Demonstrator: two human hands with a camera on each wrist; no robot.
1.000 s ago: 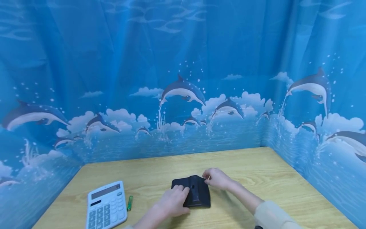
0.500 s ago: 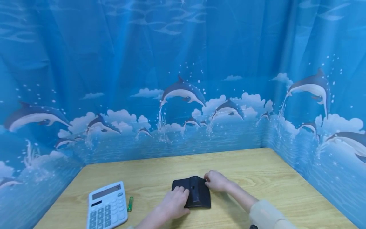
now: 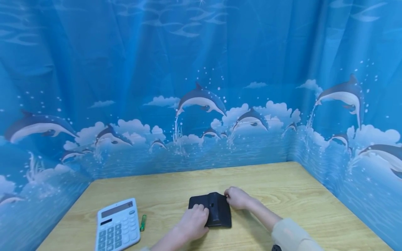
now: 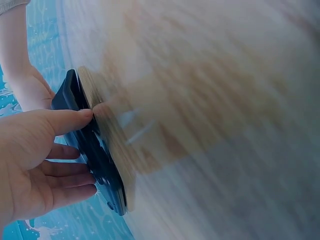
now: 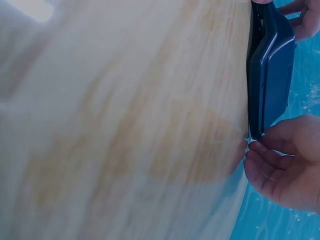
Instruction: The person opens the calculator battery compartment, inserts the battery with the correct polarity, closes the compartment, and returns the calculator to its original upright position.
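Note:
A black, flat plastic device (image 3: 220,212) lies on the wooden table, a raised ridge with a small dark slot running along its middle. My left hand (image 3: 193,223) holds its left part, thumb at the near edge and fingers over the top. In the left wrist view, the thumb and fingers of the left hand (image 4: 30,165) lie on opposite sides of the device (image 4: 102,162). My right hand (image 3: 239,198) is at the far right corner with fingertips bent together. In the right wrist view, the right hand (image 5: 292,165) pinches at the end corner of the device (image 5: 272,75).
Left of the hands lies a white desk calculator (image 3: 125,226) with a grey display. Beside it is a small green battery (image 3: 142,223). A blue curtain (image 3: 201,62) printed with dolphins hangs behind and beside the wooden table (image 3: 267,177).
The right fingers, spread apart at the corner one second ago, have come together there. The left hand and the black device have hardly moved.

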